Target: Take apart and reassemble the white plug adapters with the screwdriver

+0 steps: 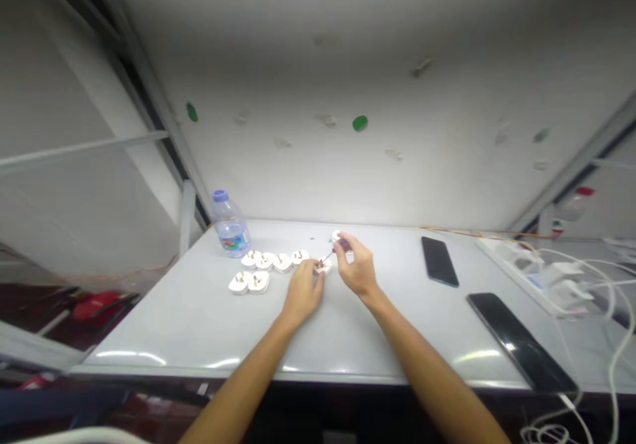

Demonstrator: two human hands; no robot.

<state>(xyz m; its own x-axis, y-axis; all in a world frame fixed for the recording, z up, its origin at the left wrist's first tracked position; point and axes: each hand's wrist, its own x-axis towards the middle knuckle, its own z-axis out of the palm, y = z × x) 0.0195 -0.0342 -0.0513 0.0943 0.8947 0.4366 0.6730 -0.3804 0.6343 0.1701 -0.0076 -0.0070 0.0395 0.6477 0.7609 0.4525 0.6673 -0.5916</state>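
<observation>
- Sitting between both hands, a white rounded plastic plug with metal pins (325,268) is nearer the back edge of the glossy grey bench (173,328) than its front edge.
- The left hand (301,290), closest to it, grips its left side with curled fingers.
- The right hand (358,268) pinches a slim dark-handled tool with a thin shaft (328,256), its long axis slanting left and frontward toward the pins; tip contact cannot be told.
- Toward the left edge stand six similar white plugs (258,281).
- Near the back-left corner: a clear blue-capped plastic bottle (231,228).
</observation>
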